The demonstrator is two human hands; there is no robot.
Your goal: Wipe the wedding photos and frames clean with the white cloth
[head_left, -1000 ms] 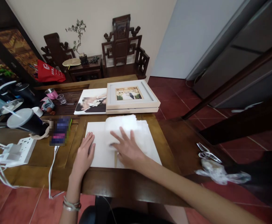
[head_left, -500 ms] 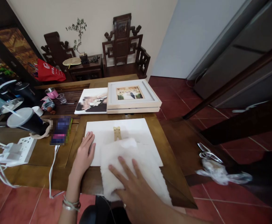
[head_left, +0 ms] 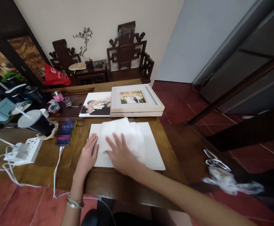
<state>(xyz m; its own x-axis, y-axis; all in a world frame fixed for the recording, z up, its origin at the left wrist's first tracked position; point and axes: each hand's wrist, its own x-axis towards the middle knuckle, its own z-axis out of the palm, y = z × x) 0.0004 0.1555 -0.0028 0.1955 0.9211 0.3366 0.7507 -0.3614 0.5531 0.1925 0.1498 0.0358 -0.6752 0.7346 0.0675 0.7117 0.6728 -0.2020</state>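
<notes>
A white board [head_left: 154, 157] lies flat near the front edge of the wooden table. Spread over much of it is a white fluffy cloth [head_left: 132, 135]. On top of the cloth, my right hand [head_left: 121, 155] presses down with its fingers apart. My left hand [head_left: 89, 153] rests on the board's left edge, fingers stretched out and holding nothing. The small gold-coloured bracket on the board is hidden under the cloth.
Behind the board lie stacked photo frames [head_left: 137, 108] and a photo print [head_left: 95, 105]. To the left are a phone [head_left: 65, 132], a lidded cup [head_left: 33, 121] and a power strip [head_left: 32, 150] with white cables. Scissors [head_left: 217, 160] and a plastic bag [head_left: 226, 180] lie at right.
My right hand has pushed the cloth forward from the table's front edge onto the board, covering the gold-coloured bracket. My left hand stays at the board's edge. The view has shifted slightly.
</notes>
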